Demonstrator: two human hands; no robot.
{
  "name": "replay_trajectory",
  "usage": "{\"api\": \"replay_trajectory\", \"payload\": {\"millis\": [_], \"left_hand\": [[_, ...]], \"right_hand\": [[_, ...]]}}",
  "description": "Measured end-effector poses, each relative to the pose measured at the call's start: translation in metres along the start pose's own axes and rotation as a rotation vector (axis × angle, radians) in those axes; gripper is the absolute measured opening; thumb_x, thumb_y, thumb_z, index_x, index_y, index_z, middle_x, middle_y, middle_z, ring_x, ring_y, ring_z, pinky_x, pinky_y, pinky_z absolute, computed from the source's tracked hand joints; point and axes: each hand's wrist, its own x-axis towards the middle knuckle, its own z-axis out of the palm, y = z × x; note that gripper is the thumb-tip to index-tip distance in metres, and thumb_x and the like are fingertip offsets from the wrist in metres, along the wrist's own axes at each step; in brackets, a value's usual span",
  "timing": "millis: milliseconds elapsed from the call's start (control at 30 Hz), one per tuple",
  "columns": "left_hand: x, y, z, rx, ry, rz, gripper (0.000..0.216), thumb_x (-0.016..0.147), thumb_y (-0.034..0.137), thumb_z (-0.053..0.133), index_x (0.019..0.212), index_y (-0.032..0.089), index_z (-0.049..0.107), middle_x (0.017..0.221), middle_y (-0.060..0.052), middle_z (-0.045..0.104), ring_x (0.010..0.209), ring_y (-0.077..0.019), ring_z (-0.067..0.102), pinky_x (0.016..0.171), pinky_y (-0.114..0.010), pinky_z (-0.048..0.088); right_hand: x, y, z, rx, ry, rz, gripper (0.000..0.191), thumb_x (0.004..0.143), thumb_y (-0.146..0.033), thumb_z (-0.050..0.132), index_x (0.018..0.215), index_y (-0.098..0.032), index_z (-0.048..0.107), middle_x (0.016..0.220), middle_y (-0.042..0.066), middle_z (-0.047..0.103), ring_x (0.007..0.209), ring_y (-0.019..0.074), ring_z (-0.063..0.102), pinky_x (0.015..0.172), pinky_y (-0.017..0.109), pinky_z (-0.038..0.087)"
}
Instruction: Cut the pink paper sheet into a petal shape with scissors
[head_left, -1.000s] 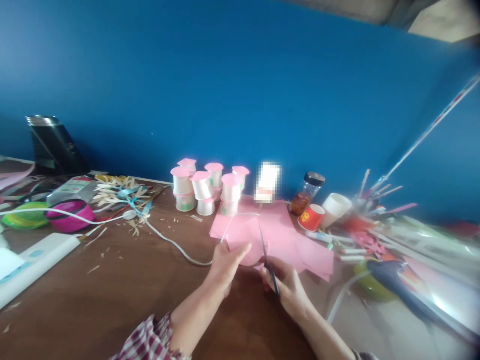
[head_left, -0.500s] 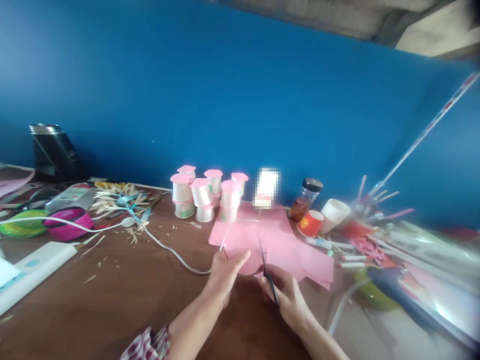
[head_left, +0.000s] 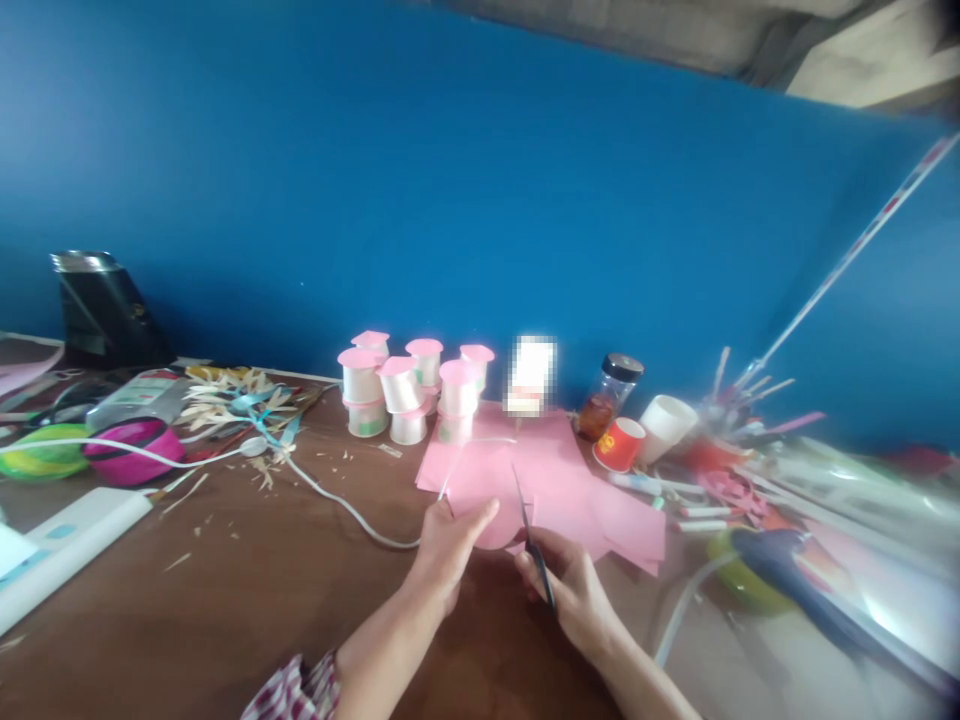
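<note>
My left hand (head_left: 448, 548) is closed on a piece of pink paper (head_left: 491, 508), its thumb lying along the top. In my right hand (head_left: 576, 588) is a pair of scissors (head_left: 539, 568) with dark handles, the blades pointing away from me at the right edge of that paper. Whether the blades are parted is hard to make out. More pink sheets (head_left: 559, 452) lie flat on the table behind both hands. Just beyond them stand several white paper cups (head_left: 361, 382) stacked in columns, topped with pink paper pieces.
Behind the sheets is a pixelated bright object (head_left: 532, 375). To its right are a dark-lidded jar (head_left: 609, 395), a red paper cup (head_left: 620, 444) and a white cup (head_left: 667, 428). A glue gun (head_left: 795, 570) lies at right. Left are a power strip (head_left: 71, 545), a cable and loose scraps.
The view has shifted very slightly. Both hands, the scissors and the pink paper keep nearly the same positions.
</note>
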Motion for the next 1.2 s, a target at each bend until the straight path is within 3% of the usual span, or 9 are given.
{"api": "replay_trajectory", "payload": {"millis": [633,1200], "left_hand": [[0.0038,-0.0025,-0.0036,0.005,-0.021,-0.001,0.033,0.059,0.034,0.075,0.078,0.008,0.068,0.072,-0.012,0.07,0.069,-0.0246,0.065,0.061,-0.031,0.049],[0.004,-0.0027,-0.0078,0.026,-0.087,0.005,0.036,0.064,0.035,0.071,0.086,0.006,0.066,0.08,-0.015,0.07,0.077,-0.0264,0.064,0.068,-0.034,0.049]], "right_hand": [[0.0011,0.0035,0.0001,0.057,0.024,0.038,0.034,0.075,-0.041,0.066,0.095,-0.013,0.062,0.056,-0.003,0.05,0.047,0.01,0.044,0.044,0.022,0.034],[0.0003,0.0046,-0.001,0.013,0.005,0.023,0.028,0.08,-0.036,0.061,0.094,-0.011,0.061,0.059,-0.002,0.049,0.049,0.0089,0.043,0.046,0.022,0.034]]}}
